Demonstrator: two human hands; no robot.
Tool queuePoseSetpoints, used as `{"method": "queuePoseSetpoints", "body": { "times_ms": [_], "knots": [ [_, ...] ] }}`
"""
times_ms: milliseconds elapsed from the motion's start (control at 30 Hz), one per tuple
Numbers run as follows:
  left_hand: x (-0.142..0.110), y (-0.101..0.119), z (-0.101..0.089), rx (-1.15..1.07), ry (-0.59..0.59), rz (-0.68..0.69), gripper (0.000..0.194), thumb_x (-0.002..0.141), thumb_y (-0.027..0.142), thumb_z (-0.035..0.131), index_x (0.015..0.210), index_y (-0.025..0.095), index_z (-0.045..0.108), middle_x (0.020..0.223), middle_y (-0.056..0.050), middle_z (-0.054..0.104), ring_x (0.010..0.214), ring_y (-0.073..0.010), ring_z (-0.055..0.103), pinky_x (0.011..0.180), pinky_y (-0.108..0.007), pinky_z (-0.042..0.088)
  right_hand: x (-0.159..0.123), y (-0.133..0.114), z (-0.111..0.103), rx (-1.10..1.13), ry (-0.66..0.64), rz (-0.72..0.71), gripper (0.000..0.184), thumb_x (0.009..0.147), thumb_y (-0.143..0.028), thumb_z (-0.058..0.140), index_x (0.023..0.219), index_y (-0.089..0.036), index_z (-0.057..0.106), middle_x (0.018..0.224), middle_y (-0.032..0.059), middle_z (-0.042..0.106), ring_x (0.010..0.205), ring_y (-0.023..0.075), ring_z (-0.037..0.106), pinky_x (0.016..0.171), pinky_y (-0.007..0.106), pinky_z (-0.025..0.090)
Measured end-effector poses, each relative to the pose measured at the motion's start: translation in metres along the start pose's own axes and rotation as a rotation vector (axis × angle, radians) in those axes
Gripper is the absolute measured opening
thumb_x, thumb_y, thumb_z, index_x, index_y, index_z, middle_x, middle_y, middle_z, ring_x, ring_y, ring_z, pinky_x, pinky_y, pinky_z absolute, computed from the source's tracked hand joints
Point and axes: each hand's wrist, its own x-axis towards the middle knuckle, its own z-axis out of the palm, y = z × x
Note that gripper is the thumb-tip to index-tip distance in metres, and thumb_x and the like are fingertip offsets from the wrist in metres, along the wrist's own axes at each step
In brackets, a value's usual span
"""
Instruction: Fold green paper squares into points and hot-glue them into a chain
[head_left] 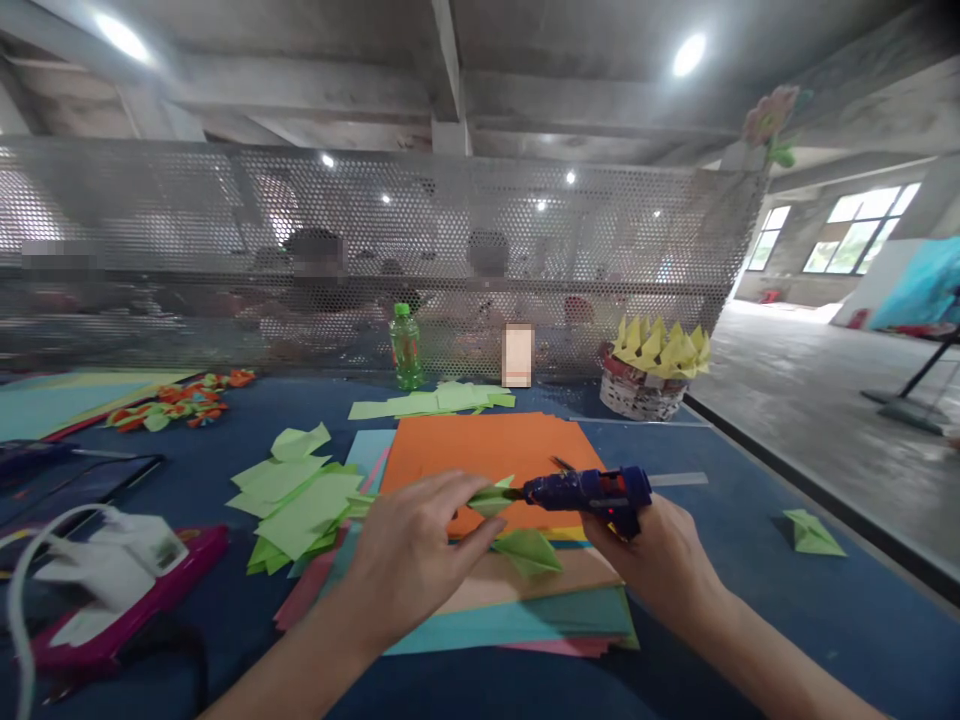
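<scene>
My left hand (420, 530) pinches a folded green paper piece (491, 498) between thumb and fingers. A dark blue hot glue gun (585, 490) is gripped in my right hand (652, 550), its nozzle pointing left and at or very near the folded paper. Its clear glue stick (679, 479) juts out of the back. Beneath my hands lies a stack of coloured paper, with an orange sheet (450, 440) on top. Another folded green piece (529, 552) rests on the stack just below the glue gun. Loose light green paper squares (300, 510) lie left of my left hand.
A magenta power strip (172, 570) with white plugs and a cable sits at left. Behind the stack are green paper strips (442, 398), a green bottle (406, 350) and a basket (641, 390) with yellow paper points. One folded green piece (814, 533) lies far right. A perforated metal screen (375, 220) borders the table.
</scene>
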Motion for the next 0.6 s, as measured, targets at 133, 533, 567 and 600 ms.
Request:
{"method": "queuePoseSetpoints", "body": {
  "times_ms": [133,533,567,600],
  "knots": [
    [-0.0007,-0.0002,0.0002,-0.020,-0.019,-0.001,0.021,0.099,0.039,0.057,0.103,0.021,0.069,0.085,-0.003,0.073,0.073,-0.0192,0.070,0.060,-0.027,0.049,-0.0030,0.0033,0.0028,-0.017,0.003,-0.020,0.017,0.084,-0.029,0.049,0.068,-0.024,0.054,0.050,-0.0013,0.055,0.041,0.0169,0.052,0.045,0.026,0.035],
    [0.0002,-0.0002,-0.0024,-0.025,-0.043,-0.012,0.020,0.101,0.034,0.053,0.100,0.022,0.069,0.084,-0.001,0.072,0.072,-0.0181,0.068,0.057,-0.026,0.043,-0.0034,0.0042,0.0039,-0.035,-0.023,-0.002,0.014,0.080,-0.028,0.049,0.068,-0.024,0.053,0.051,-0.0009,0.055,0.047,0.0192,0.057,0.048,0.026,0.035],
    [0.0000,-0.0007,-0.0021,-0.021,-0.043,-0.014,0.019,0.101,0.034,0.053,0.100,0.022,0.068,0.085,-0.001,0.072,0.073,-0.0180,0.069,0.058,-0.026,0.043,-0.0038,0.0045,0.0041,-0.038,-0.029,0.004,0.014,0.080,-0.028,0.049,0.067,-0.024,0.053,0.051,-0.0005,0.055,0.048,0.0195,0.058,0.049,0.026,0.036],
    [-0.0004,-0.0011,-0.0018,-0.017,-0.045,-0.016,0.018,0.101,0.033,0.054,0.100,0.022,0.068,0.085,-0.001,0.072,0.074,-0.0178,0.069,0.059,-0.026,0.043,-0.0043,0.0047,0.0044,-0.042,-0.028,0.007,0.014,0.080,-0.028,0.049,0.067,-0.024,0.053,0.052,-0.0001,0.056,0.050,0.0197,0.059,0.050,0.027,0.036]
  ]
}}
